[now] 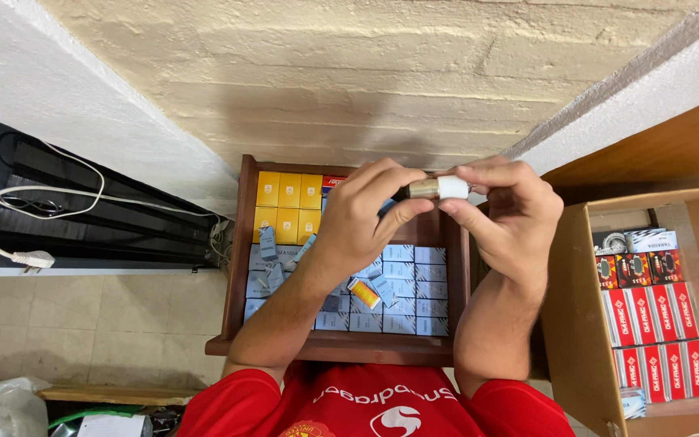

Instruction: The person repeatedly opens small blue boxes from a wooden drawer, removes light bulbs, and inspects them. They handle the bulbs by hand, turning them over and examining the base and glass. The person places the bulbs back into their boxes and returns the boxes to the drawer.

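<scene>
Fingers (402,212) of both hands pinch small bulb (440,188) between them.

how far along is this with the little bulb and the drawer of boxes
Done: a small bulb is out of its box, and several boxes lie loose and askew on the neat rows in the wooden drawer. In hand: left hand and right hand pinch the bulb between fingertips above the drawer. Left: the rows of blue-white boxes and yellow boxes look shut.
</scene>
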